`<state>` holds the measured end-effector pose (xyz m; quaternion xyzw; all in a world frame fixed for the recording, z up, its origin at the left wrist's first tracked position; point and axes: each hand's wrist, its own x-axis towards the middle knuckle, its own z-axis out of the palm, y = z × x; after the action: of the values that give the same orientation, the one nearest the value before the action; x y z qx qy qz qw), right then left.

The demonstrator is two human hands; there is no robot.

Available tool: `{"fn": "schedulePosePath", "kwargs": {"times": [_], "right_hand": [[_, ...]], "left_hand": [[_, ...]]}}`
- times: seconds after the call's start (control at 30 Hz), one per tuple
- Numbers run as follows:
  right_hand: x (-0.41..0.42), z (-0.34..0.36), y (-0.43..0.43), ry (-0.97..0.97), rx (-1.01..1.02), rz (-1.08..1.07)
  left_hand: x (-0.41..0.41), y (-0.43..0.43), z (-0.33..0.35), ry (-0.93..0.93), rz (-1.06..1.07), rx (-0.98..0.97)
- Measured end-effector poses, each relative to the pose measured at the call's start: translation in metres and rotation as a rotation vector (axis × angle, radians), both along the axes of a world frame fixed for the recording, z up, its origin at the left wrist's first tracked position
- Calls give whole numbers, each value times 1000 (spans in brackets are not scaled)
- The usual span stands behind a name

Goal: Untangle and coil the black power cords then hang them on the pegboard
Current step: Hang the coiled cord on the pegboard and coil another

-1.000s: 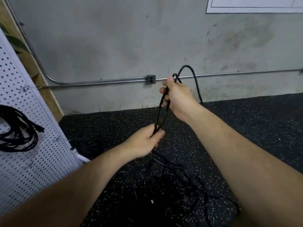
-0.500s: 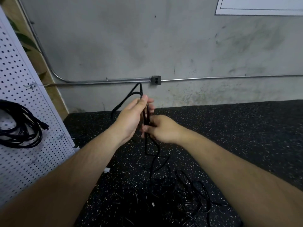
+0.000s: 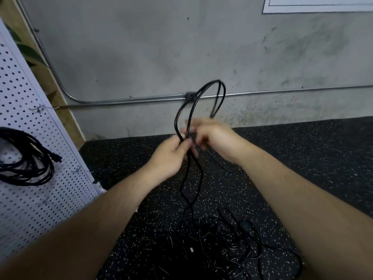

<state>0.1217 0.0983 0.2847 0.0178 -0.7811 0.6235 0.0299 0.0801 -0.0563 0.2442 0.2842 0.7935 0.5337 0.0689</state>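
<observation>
A black power cord [image 3: 201, 92] stands up in a double loop above my two hands, in front of the grey wall. My left hand [image 3: 169, 156] grips the loop's strands at their base. My right hand [image 3: 214, 136] is blurred, curled round the same cord just to the right. Below the hands the cord [image 3: 188, 190] hangs down into a tangled pile of black cords [image 3: 228, 243] on the speckled floor. A coiled black cord [image 3: 26, 158] hangs on the white pegboard [image 3: 40, 199] at the left.
A metal conduit [image 3: 282, 90] with a junction box runs along the concrete wall. The black speckled rubber floor [image 3: 312, 158] stretches to the right. Green leaves and a wooden panel show behind the pegboard at top left.
The cord loop has risen and grown wider, now with two strands. My right hand moved up and right beside my left hand, which now closes round the strands.
</observation>
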Motion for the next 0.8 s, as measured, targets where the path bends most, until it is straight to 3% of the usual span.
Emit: {"fn": "schedulePosePath", "kwargs": {"times": [0.07,0.13,0.27,0.4,0.47,0.57,0.63,0.7,0.8], "right_hand": [[7,-14,0,-146,307,137],[9,-24,-4,-181,349,205],[7,-23,-5,-64,412,23],[9,-5,2,83,255,-138],[7,7,1,164,53,-191],[5,25,2,286,-123,-268],[5,30,8,317,-248,-272],[8,28,17,225,-287,-229],[17,7,18,-51,105,-67]], "left_hand": [[-2,1,16,9,61,111],[-3,-1,23,-18,54,136],[-2,-2,23,-32,61,169],[4,-1,11,-132,-23,53],[7,-3,-4,-254,-175,-120],[12,-1,-29,-205,-232,-426],[18,2,-27,-295,-196,-333],[18,5,-15,-289,-135,-165],[10,9,5,-120,-12,26]]}}
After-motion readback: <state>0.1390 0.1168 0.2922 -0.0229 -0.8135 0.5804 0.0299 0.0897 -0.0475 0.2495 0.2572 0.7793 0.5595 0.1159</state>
